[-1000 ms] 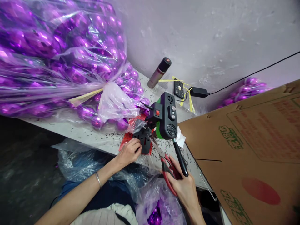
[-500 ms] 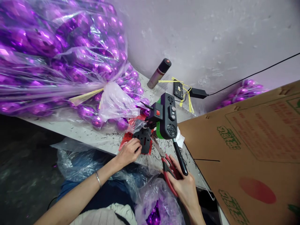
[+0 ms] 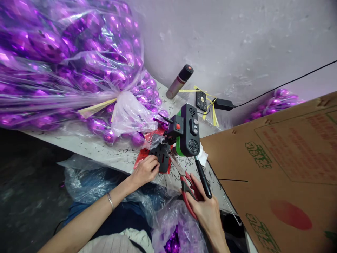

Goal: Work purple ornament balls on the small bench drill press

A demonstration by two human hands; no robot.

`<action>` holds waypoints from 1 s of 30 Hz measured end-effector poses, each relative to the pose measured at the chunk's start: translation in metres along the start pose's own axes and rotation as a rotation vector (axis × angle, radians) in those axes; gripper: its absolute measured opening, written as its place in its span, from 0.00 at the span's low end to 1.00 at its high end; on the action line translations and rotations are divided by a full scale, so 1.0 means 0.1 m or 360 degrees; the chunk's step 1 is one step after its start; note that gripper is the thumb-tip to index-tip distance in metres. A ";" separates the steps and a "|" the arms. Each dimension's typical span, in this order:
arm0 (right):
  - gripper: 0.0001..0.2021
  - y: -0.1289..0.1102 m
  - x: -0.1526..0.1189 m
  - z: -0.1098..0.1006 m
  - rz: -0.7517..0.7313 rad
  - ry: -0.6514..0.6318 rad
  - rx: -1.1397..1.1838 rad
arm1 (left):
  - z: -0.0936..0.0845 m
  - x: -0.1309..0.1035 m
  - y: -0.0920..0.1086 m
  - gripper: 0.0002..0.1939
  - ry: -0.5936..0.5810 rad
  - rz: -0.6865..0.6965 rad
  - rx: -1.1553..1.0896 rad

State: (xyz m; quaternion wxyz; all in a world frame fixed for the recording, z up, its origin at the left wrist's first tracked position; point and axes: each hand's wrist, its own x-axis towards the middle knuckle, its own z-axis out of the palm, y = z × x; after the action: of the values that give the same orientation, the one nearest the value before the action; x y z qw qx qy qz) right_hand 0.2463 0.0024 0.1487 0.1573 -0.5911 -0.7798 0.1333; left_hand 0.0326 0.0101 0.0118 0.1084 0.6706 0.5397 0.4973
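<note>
My left hand (image 3: 145, 169) has its fingers curled at the near left edge of a black slotted plate (image 3: 161, 158); what its fingertips pinch is too small to make out. My right hand (image 3: 205, 207) is closed on the handles of red-and-black scissors (image 3: 190, 189). The scissor blades point up and left, beside the plate. A black and green device (image 3: 190, 130) with a red switch and a black lever (image 3: 203, 177) stands over the plate. Red material (image 3: 142, 156) lies beneath the plate.
Large clear bags of shiny purple balls (image 3: 79, 70) fill the left. A cardboard box (image 3: 289, 168) stands at right. Behind the device are a dark cylinder (image 3: 179, 81), a black power strip (image 3: 201, 100) and yellow ties. An open plastic bag (image 3: 181, 225) hangs at the table's front.
The scissor handles have shifted very slightly, and the view has moved a little. Both hands otherwise keep their places.
</note>
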 end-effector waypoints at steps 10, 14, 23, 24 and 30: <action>0.16 0.03 0.05 -0.05 -0.0188 0.0005 -0.0072 | -0.01 0.01 0.00 0.08 -0.0002 0.0000 0.0003; 0.17 0.03 0.06 -0.05 -0.0176 -0.0023 -0.0065 | -0.01 0.01 0.00 0.08 -0.0001 0.0001 0.0001; 0.17 0.03 0.11 -0.06 -0.0153 -0.0037 -0.0095 | -0.01 0.01 0.00 0.08 -0.0001 -0.0005 -0.0001; 0.17 0.03 0.13 -0.06 -0.0170 -0.0041 -0.0098 | -0.01 0.01 0.00 0.08 0.0002 -0.0005 -0.0002; 0.21 0.03 0.25 -0.08 -0.0284 -0.0080 -0.0098 | 0.01 0.00 -0.01 0.08 0.0006 -0.0004 -0.0015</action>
State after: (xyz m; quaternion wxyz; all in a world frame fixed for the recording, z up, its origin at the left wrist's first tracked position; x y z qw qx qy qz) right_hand 0.2459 0.0274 0.1565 0.1306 -0.5204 -0.8367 0.1095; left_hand 0.0326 0.0110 0.0113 0.1114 0.6684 0.5383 0.5010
